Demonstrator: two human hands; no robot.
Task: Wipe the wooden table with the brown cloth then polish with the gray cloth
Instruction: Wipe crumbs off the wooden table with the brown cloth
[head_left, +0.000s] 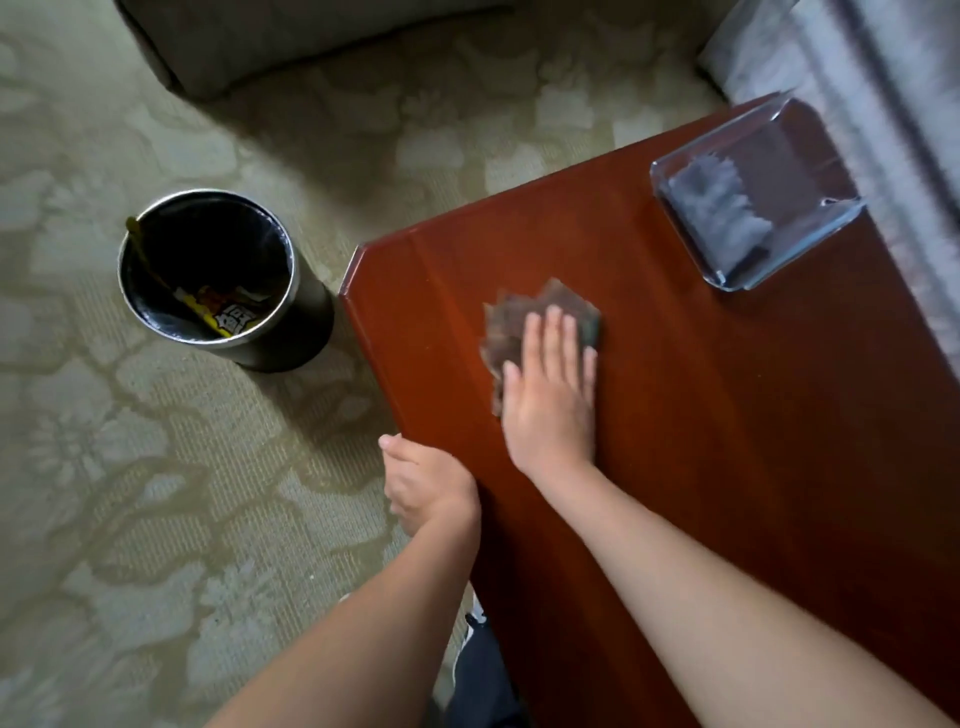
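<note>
- On the left end of the wooden table (701, 415), in the head view, the brown cloth (519, 322) lies flat under the right hand (553, 395).
- The right hand is spread, fingers straight and together, and presses the cloth from above. It does not pinch it.
- The cloth sticks out from under the fingers toward 11 o'clock, and one edge shows along the thumb side at 9 o'clock. The palm lies partly on bare wood.
- The cloth looks thin, soft and light, so I judge it will bunch or slide out unless the flat palm sits more on its middle.
- The table top looks hard, smooth and glossy, so the cloth probably glides easily.
- The left hand (426, 483) rests on the table edge at 7 o'clock from the right hand. Its fingers are hidden, so I cannot tell whether they curl around the edge.
- The gray cloth (722, 208) lies in a glass dish (740, 285) at 2 o'clock from the right hand, well apart and untouched. It looks fluffy and soft.
- A round bin (291, 332) stands on the carpet at 9 o'clock from the brown cloth.
</note>
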